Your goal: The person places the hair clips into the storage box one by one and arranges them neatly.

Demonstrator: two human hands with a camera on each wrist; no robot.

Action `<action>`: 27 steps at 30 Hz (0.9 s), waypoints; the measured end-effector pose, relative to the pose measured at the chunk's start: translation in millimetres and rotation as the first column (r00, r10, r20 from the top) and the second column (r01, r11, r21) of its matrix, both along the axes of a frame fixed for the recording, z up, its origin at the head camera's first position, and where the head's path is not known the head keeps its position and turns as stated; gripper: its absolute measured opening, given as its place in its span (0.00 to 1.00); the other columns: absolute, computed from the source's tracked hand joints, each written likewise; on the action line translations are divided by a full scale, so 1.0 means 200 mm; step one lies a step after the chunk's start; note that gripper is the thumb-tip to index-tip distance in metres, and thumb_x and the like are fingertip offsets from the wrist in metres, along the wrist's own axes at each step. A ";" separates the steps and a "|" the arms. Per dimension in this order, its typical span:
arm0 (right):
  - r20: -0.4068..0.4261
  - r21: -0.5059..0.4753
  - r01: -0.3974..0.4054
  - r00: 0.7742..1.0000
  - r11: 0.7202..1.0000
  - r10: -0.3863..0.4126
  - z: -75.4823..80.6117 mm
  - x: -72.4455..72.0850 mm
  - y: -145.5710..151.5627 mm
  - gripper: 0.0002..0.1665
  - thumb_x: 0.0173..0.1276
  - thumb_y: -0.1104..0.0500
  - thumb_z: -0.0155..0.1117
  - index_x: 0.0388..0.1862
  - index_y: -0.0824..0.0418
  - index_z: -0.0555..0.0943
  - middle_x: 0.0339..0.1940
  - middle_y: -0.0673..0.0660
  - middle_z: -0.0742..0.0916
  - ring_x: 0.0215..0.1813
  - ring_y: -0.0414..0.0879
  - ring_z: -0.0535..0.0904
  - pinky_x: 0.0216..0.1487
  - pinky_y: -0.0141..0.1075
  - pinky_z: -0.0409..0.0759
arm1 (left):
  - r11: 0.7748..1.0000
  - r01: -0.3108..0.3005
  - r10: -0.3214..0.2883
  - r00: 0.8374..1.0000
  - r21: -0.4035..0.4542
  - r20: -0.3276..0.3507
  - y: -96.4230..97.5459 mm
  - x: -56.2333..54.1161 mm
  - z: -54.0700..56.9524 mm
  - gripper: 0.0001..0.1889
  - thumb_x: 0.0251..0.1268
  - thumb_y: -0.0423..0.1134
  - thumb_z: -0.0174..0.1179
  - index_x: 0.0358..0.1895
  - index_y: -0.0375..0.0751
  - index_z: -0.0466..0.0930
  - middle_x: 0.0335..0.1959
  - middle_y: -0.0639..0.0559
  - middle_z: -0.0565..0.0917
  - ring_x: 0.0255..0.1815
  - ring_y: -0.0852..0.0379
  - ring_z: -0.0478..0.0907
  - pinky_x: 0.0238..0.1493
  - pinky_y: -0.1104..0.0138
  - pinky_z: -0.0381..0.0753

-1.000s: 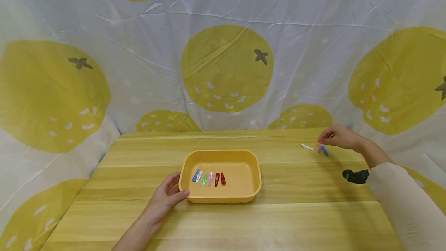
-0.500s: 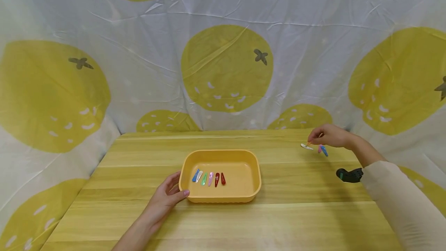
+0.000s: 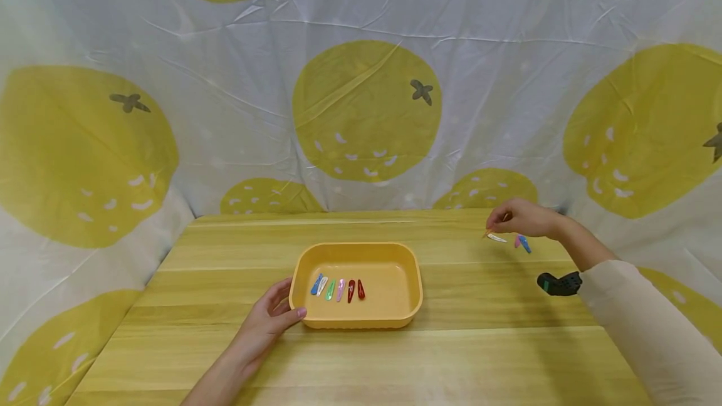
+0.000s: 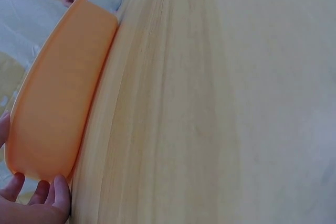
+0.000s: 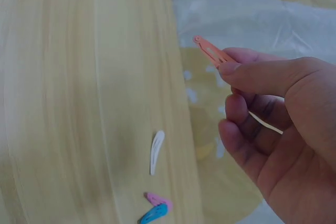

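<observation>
My left hand (image 3: pixel 265 321) holds the left end of a yellow-orange tray (image 3: pixel 361 323), thumb over the rim and fingers on its outer wall. Inside lie several snap hair clips in a row: blue, white, green (image 3: pixel 330 290), lilac (image 3: pixel 341 289) and dark red (image 3: pixel 351 291). At the table's far right, my right hand (image 3: pixel 524 218) pinches an orange hair clip (image 5: pixel 211 52) between thumb and forefinger, its round end pointing away from the fingers. Below this hand on the table lie a white clip (image 5: pixel 157 150) and, overlapping each other, a pink clip (image 5: pixel 157 200) and a blue clip (image 5: pixel 154 213).
The wooden table (image 3: pixel 462 362) carries the tray near its middle. Behind it hangs a pale cloth (image 3: pixel 237 130) printed with large yellow fruit. A black wrist device (image 3: pixel 558 284) shows beside the right sleeve (image 3: pixel 648 324).
My right hand has moved left with the orange clip, away from the pink and blue clips and past the white one. The left hand and tray have stayed put.
</observation>
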State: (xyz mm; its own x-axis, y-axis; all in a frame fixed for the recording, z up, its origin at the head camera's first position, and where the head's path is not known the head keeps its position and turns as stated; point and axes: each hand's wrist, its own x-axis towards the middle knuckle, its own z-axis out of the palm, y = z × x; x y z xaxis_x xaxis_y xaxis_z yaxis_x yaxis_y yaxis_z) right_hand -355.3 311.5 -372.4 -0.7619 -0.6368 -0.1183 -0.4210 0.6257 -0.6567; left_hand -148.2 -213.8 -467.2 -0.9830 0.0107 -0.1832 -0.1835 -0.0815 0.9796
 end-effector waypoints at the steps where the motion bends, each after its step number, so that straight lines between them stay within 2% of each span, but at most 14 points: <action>1: -0.001 0.002 -0.006 1.000 1.000 0.006 0.00 0.00 -0.01 0.09 0.77 0.60 0.64 0.45 0.62 0.89 0.41 0.53 0.88 0.38 0.46 0.79 0.40 0.37 0.80 | 1.000 0.000 0.000 1.000 0.000 0.000 0.00 0.00 0.00 0.40 0.67 0.27 0.68 0.79 0.33 0.57 0.78 0.34 0.60 0.78 0.35 0.58 0.60 0.64 0.78; 8: -0.001 0.042 -0.073 0.997 0.996 0.073 0.04 0.01 -0.10 0.08 0.78 0.61 0.64 0.46 0.63 0.88 0.40 0.50 0.88 0.38 0.46 0.80 0.40 0.36 0.80 | 1.000 -0.010 0.010 1.000 -0.009 0.002 0.00 0.00 0.00 0.39 0.67 0.27 0.68 0.78 0.34 0.58 0.78 0.34 0.60 0.78 0.35 0.57 0.61 0.63 0.78; 17: -0.009 0.022 -0.168 0.986 0.986 0.168 0.10 0.01 -0.26 0.07 0.76 0.65 0.64 0.44 0.63 0.89 0.41 0.53 0.90 0.42 0.46 0.85 0.45 0.41 0.84 | 1.000 -0.003 0.003 1.000 -0.001 -0.004 -0.01 0.00 0.00 0.39 0.68 0.27 0.67 0.78 0.33 0.57 0.79 0.34 0.59 0.78 0.35 0.57 0.60 0.64 0.78; 23: -0.037 0.055 -0.230 0.972 0.972 0.232 0.11 -0.01 -0.38 0.07 0.75 0.66 0.66 0.43 0.60 0.90 0.40 0.50 0.90 0.42 0.44 0.85 0.44 0.38 0.83 | 1.000 0.000 0.000 1.000 0.001 -0.003 -0.01 0.00 0.00 0.39 0.68 0.26 0.67 0.78 0.33 0.57 0.79 0.34 0.60 0.78 0.35 0.58 0.60 0.64 0.78; 27: -0.031 0.066 -0.247 0.968 0.967 0.250 0.13 -0.02 -0.46 0.07 0.75 0.65 0.66 0.43 0.60 0.90 0.40 0.49 0.89 0.45 0.50 0.86 0.46 0.38 0.84 | 1.000 -0.003 0.003 1.000 -0.001 -0.004 -0.01 0.00 0.00 0.39 0.68 0.26 0.67 0.78 0.33 0.57 0.78 0.34 0.60 0.78 0.35 0.57 0.61 0.64 0.78</action>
State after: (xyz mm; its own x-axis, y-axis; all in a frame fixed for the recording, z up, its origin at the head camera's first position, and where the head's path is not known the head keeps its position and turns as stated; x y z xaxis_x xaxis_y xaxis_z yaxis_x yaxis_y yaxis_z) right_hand -358.4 219.7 -346.6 -0.5853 -0.7993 -0.1362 -0.5928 0.5365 -0.6006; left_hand -147.9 -215.1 -467.9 -0.9838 0.0071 -0.1793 -0.1793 -0.0809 0.9805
